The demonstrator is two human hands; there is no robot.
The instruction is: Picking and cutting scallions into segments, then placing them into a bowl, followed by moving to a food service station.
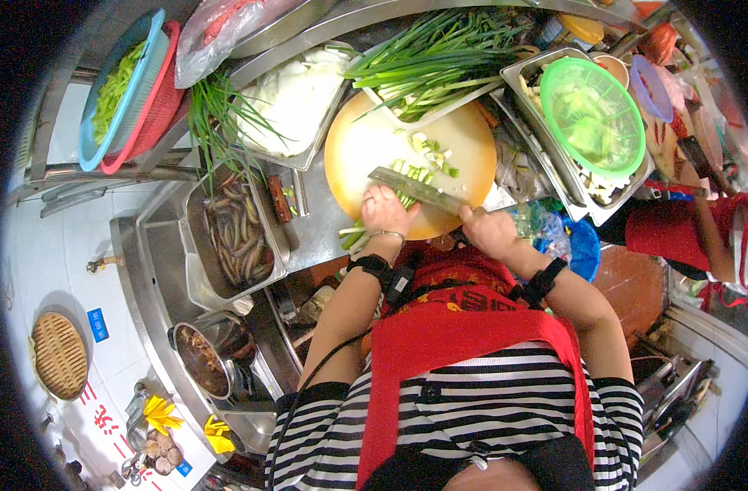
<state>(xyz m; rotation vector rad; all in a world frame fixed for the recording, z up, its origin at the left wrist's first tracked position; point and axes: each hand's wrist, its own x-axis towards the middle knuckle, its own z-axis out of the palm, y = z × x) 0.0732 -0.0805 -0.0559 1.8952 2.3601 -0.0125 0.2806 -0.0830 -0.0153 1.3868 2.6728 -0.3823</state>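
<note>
My right hand (489, 232) grips the handle of a cleaver (420, 189), whose blade lies across a bundle of green onion stalks (355, 238). The fingers of my left hand (384, 212) press that bundle down on the round cutting board (352, 141), just on the near side of the blade. Cut green onion pieces (434, 153) lie beyond the blade on the board. A white tray (438, 116) heaped with long green onions (441, 58) overlaps the board's far edge.
Left of the board are a pan of sliced white vegetable (294, 101) and a tub of eel-like fish (235, 230). A green basket (595, 116) rests on metal pans (549, 159) at right. Farther right, a person in a red apron (668, 236) stands nearby.
</note>
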